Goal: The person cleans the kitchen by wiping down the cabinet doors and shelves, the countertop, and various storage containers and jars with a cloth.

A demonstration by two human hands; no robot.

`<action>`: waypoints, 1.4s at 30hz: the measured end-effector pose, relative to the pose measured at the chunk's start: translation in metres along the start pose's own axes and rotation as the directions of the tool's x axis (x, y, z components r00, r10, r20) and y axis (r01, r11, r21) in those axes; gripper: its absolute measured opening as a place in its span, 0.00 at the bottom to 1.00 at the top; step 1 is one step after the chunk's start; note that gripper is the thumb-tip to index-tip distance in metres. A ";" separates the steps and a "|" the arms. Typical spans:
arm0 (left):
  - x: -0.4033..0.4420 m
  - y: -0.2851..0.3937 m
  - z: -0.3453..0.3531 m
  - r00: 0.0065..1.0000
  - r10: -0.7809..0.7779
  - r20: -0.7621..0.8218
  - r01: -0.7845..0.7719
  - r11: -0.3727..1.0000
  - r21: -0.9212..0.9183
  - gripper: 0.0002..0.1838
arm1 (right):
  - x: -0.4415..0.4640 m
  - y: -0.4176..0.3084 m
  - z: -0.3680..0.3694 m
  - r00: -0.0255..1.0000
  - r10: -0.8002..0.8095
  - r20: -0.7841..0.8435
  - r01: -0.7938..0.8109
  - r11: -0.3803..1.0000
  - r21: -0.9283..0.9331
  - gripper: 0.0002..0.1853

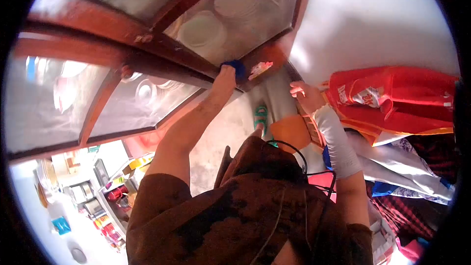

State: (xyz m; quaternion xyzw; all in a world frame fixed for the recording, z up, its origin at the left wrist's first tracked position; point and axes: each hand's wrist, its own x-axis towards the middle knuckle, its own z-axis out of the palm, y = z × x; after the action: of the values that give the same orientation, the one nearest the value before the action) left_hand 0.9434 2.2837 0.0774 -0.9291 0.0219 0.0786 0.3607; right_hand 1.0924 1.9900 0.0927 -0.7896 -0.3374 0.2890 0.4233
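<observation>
My left hand [225,79] is closed on a bunched blue cloth [236,68] and presses it to the lower frame of a brown wooden cabinet [171,61] with glass doors. The cloth partly hides my fingertips. Near the cloth, a red and white sticker [260,70] shows on the wood. My right hand [308,98] hangs in the air to the right of the cabinet, its fingers loosely bent and apart, with nothing seen in them. A white wrap [336,140] covers that forearm.
Plates [202,29] stand behind the glass. A red bag [392,91] and piled clothes [402,167] lie at the right. A green sandal [261,115] is on a foot on the floor [216,137]. Shelves [115,196] with small items fill the lower left.
</observation>
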 end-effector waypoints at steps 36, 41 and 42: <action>-0.125 -0.182 -0.150 0.717 -0.237 -0.655 0.381 0.921 0.083 0.28 | -0.070 -0.044 0.045 0.993 -0.109 0.038 0.109 0.994 -0.009 0.17; -0.121 -0.168 -0.133 0.807 -0.081 -0.585 0.186 0.975 0.121 0.30 | -0.082 -0.076 0.076 0.991 -0.111 0.076 0.111 0.994 0.004 0.17; -0.127 -0.167 -0.137 0.841 -0.046 -0.539 0.086 0.995 0.049 0.30 | -0.086 -0.082 0.078 0.986 -0.136 0.094 0.141 0.989 -0.044 0.17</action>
State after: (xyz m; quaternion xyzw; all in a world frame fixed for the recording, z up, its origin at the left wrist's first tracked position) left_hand 0.8519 2.3127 0.3084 -0.9006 0.0927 -0.1980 0.3758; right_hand 0.9585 1.9939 0.1409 -0.7608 -0.4175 0.2859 0.4063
